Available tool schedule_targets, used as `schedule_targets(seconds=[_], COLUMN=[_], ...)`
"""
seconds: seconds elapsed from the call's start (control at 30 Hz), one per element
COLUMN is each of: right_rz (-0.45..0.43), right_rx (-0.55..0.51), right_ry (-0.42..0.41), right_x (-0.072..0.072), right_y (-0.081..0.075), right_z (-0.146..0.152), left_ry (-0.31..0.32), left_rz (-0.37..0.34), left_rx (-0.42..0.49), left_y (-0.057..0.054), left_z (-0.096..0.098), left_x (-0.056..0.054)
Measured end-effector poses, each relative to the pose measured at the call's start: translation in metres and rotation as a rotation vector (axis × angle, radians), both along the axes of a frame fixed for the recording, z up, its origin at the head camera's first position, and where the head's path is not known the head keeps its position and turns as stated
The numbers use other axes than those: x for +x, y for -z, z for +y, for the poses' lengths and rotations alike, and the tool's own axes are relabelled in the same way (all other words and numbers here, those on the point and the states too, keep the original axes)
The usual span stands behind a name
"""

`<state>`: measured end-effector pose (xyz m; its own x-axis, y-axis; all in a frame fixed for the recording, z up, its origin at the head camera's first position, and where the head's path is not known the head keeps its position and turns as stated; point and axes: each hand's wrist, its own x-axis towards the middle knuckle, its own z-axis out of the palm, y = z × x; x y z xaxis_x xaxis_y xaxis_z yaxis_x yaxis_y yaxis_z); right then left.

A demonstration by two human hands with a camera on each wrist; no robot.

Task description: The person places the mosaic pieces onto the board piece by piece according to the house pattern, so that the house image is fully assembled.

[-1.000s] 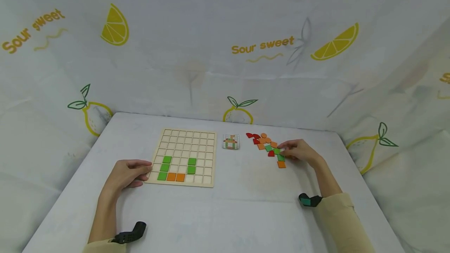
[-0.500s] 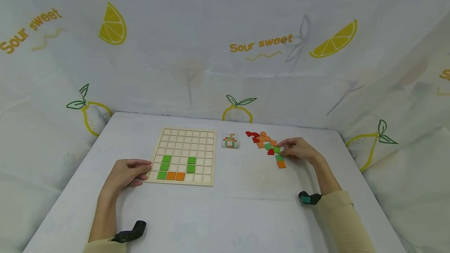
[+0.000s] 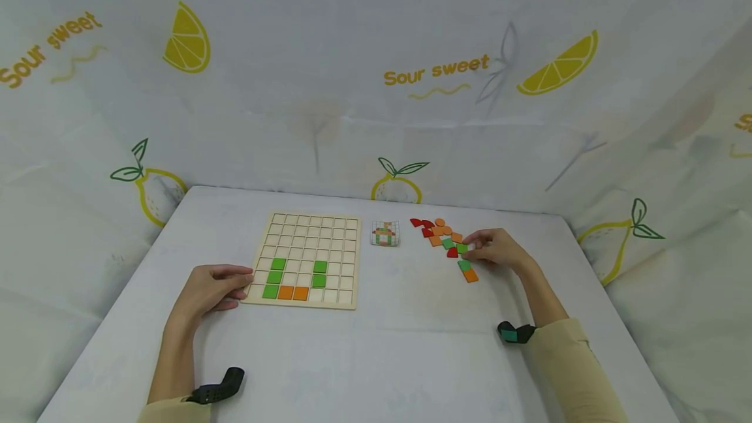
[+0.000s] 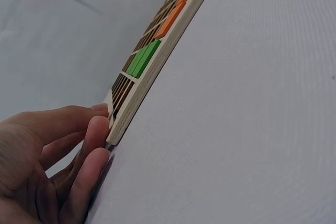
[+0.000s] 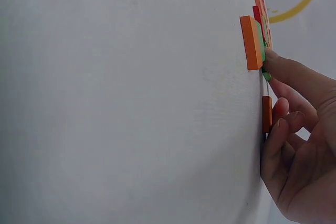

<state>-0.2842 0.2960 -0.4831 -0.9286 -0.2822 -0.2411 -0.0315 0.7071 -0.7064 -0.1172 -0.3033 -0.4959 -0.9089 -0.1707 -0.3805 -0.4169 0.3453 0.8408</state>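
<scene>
My left hand (image 3: 216, 291) holds the lower left edge of a pale wooden grid board (image 3: 343, 256); in the left wrist view its thumb and fingers (image 4: 97, 129) meet at the board's corner. Several green tiles (image 3: 275, 277) and two orange tiles (image 3: 293, 293) lie in the board's lower cells. Over on the right, my right hand (image 3: 498, 248) pinches a green square tile (image 3: 461, 249) between thumb and forefinger, at the loose tiles. Below that hand lie another green tile (image 3: 464, 266) and an orange tile (image 3: 470, 275). The right wrist view partly hides the pinched tile behind the thumb.
Between board and loose tiles sits a small picture card (image 3: 385, 234) with a coloured grid pattern. Red quarter-round pieces (image 3: 427, 232), orange round pieces (image 3: 440, 222) and more square tiles trail toward the back. A printed cloth hangs behind the white table (image 3: 376, 371).
Beside my right hand, the lower green tile has slid slightly left and the orange tile below it has turned a little. My left hand and the board stay put.
</scene>
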Motion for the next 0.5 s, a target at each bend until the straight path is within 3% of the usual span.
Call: schedule_targets(seconds=[0.5], right_rz=[0.107], right_rx=[0.07], right_ry=[-0.007], right_x=[-0.0001], right_y=[0.0041], right_z=[-0.0029], left_ry=[-0.007], left_rz=[0.018], left_rx=[0.002], left_y=[0.0036], left_z=[-0.0007], left_x=[-0.0002])
